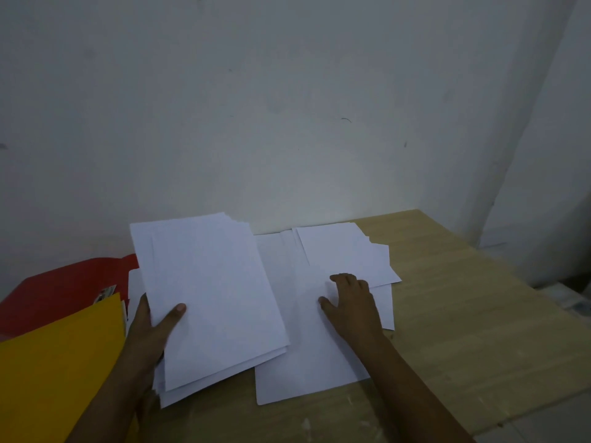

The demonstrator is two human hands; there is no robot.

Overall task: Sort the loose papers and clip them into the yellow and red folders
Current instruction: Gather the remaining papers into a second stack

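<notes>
Left hand [150,330] grips a stack of white papers [211,302] at its left edge: thumb on top, fingers curled underneath and hidden. The stack is raised at a tilt, far edge toward the wall [287,107]. Right hand [351,302] lies palm down, fingers released and spread flat, on loose sheets [303,346] spread over the wooden table [463,314]. More loose sheets fan out beyond that hand, overlapping. Yellow folder [57,362] lies at near left, just beside the left wrist, partly covering the red folder [64,289] behind it. A metal clip [105,294] shows on the red folder.
</notes>
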